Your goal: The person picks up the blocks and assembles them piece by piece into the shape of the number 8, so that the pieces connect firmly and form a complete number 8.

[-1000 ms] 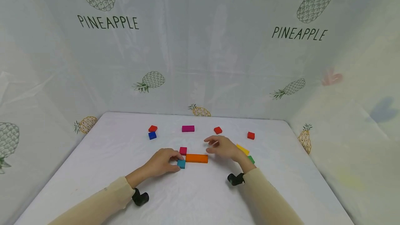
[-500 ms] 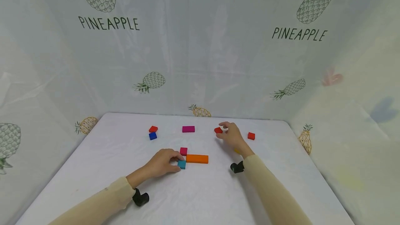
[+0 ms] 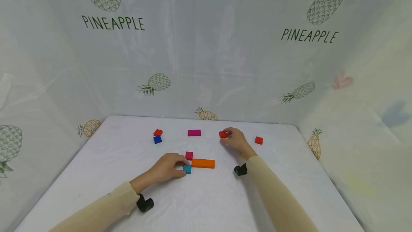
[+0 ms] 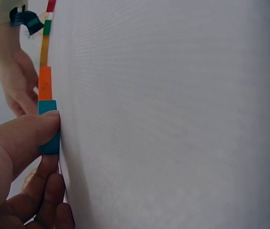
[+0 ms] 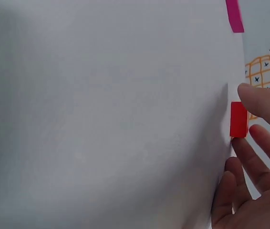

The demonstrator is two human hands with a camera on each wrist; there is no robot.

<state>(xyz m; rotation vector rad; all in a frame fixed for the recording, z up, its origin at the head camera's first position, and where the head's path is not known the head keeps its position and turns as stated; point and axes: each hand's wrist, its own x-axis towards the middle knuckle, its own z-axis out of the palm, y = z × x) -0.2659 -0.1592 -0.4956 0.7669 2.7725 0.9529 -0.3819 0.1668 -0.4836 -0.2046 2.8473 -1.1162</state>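
My left hand [image 3: 165,167] pinches a teal block [image 3: 187,169] between thumb and fingers; in the left wrist view the thumb covers part of this block [image 4: 48,107]. Against the teal block's right side lies a long orange block [image 3: 203,163], with a pink block [image 3: 189,155] just behind. Farther back, my right hand [image 3: 236,139] reaches around a small red block [image 3: 222,134]. In the right wrist view a fingertip touches the lower end of that red block [image 5: 238,119], while the thumb sits slightly apart from its upper end.
A magenta block [image 3: 194,133] lies at the back. To the left are a red block [image 3: 158,132] and a blue block [image 3: 157,139]; another red block [image 3: 259,140] lies right. A yellow block [image 3: 243,155] is mostly hidden by my right wrist. Pineapple-printed cloth [image 3: 206,53] hangs behind.
My right hand has moved back from above the orange block to the small red block, which has turned and shifted slightly left. My left hand stays on the teal block.
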